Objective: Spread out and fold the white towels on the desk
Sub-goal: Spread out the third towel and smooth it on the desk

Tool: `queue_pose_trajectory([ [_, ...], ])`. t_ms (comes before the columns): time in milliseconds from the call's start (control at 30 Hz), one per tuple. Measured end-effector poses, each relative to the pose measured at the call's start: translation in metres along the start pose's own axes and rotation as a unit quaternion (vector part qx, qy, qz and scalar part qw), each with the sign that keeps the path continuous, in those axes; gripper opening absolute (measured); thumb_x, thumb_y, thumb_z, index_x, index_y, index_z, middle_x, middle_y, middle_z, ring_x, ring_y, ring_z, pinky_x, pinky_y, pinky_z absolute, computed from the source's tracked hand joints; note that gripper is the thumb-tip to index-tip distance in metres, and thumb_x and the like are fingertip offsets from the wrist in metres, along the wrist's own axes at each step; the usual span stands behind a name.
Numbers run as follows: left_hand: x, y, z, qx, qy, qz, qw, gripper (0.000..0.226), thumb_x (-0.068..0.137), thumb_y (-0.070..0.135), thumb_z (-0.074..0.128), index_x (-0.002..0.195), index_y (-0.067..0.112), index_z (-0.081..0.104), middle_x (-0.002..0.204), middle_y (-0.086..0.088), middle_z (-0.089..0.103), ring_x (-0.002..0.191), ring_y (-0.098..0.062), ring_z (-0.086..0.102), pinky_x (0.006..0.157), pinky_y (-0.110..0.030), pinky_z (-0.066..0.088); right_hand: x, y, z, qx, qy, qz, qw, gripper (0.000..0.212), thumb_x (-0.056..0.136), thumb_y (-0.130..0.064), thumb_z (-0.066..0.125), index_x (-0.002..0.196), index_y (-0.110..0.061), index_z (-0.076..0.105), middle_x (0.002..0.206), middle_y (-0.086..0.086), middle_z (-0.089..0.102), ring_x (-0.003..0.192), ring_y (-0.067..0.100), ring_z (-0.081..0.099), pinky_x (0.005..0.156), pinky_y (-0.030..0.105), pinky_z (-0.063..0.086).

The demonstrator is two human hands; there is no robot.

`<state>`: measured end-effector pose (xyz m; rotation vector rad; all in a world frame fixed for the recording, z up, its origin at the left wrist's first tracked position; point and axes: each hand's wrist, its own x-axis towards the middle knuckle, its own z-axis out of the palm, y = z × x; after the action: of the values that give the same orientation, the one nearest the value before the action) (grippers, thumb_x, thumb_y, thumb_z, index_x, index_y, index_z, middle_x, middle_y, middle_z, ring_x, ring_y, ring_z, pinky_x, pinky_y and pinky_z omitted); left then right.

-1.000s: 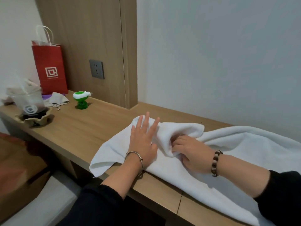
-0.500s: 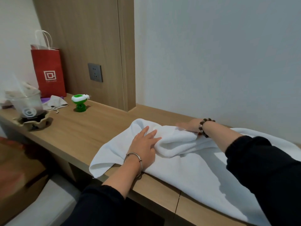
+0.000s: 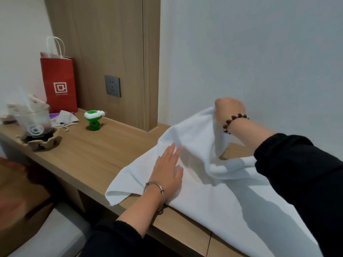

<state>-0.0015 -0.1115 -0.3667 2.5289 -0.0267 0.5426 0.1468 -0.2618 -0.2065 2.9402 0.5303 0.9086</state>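
A large white towel [image 3: 209, 191] lies rumpled across the wooden desk [image 3: 89, 156], its near left corner hanging over the front edge. My left hand [image 3: 168, 169] lies flat with straight fingers on the towel, pressing it to the desk. My right hand [image 3: 229, 108] grips the towel's far edge and holds it lifted above the desk near the wall, so the cloth drapes down from the fist. Black sleeves cover both forearms.
At the far left of the desk stand a red paper bag [image 3: 58, 84], a clear plastic cup [image 3: 32, 119] in a cardboard holder, a crumpled cloth [image 3: 65, 118] and a small green device [image 3: 92, 120]. A wall socket [image 3: 112, 86] sits in the wood panel.
My right hand has taken hold of the towel's far edge and raised it off the desk. My left hand has stayed in place and its fingers have flattened out.
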Motion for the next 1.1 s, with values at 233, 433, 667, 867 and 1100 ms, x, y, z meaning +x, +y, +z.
queue_pose_trajectory([
  [233,0.004,-0.006,0.009,0.124,0.015,-0.13,0.984,0.061,0.097,0.033,0.03,0.15,0.028,0.0,0.158,0.006,-0.013,0.144,-0.013,-0.014,0.116,-0.039,-0.005,-0.002,-0.028,0.014,0.081,-0.178,0.002,0.981,0.077,0.092,-0.005,0.045,0.151,-0.017,-0.003,0.158,0.008,-0.015,0.146,0.026,-0.002,0.117,0.05,0.006],
  [433,0.01,-0.005,0.014,0.203,-0.136,-0.18,0.953,0.054,0.096,0.039,0.02,0.149,0.03,0.015,0.159,0.003,0.0,0.145,-0.021,-0.008,0.114,-0.052,-0.004,-0.077,-0.042,0.045,0.09,-0.122,-0.062,0.986,0.054,0.093,-0.024,0.04,0.144,-0.019,0.025,0.158,0.008,0.004,0.143,0.027,0.012,0.111,0.05,0.019],
  [667,0.009,-0.002,0.008,0.216,-0.162,-0.156,0.95,0.055,0.094,0.039,0.023,0.148,0.028,0.02,0.159,0.003,0.003,0.145,-0.022,-0.002,0.115,-0.05,0.001,-0.131,-0.005,0.095,-0.001,-0.309,-0.046,0.95,0.053,0.1,-0.036,0.014,0.151,-0.031,0.004,0.158,-0.005,-0.018,0.145,0.027,-0.015,0.113,0.058,-0.006],
  [867,-0.008,-0.01,-0.027,0.08,-0.107,-0.047,0.99,0.033,0.096,0.034,0.048,0.128,0.028,0.056,0.148,0.006,0.038,0.141,-0.013,0.02,0.115,-0.03,0.011,-0.144,-0.051,0.061,0.075,-0.26,-0.098,0.958,0.049,0.099,-0.039,0.028,0.146,-0.025,0.029,0.159,0.006,0.009,0.144,0.028,0.011,0.114,0.049,0.01],
  [1100,-0.05,-0.06,-0.079,0.175,-0.155,-0.033,0.972,0.075,0.079,0.057,0.064,0.143,0.028,0.037,0.154,0.001,0.024,0.142,-0.016,0.017,0.115,-0.031,0.012,-0.185,-0.066,0.022,0.16,-0.363,-0.222,0.891,0.064,0.089,-0.057,0.049,0.14,-0.02,0.037,0.143,0.001,0.042,0.126,0.021,0.043,0.103,0.033,0.036],
])
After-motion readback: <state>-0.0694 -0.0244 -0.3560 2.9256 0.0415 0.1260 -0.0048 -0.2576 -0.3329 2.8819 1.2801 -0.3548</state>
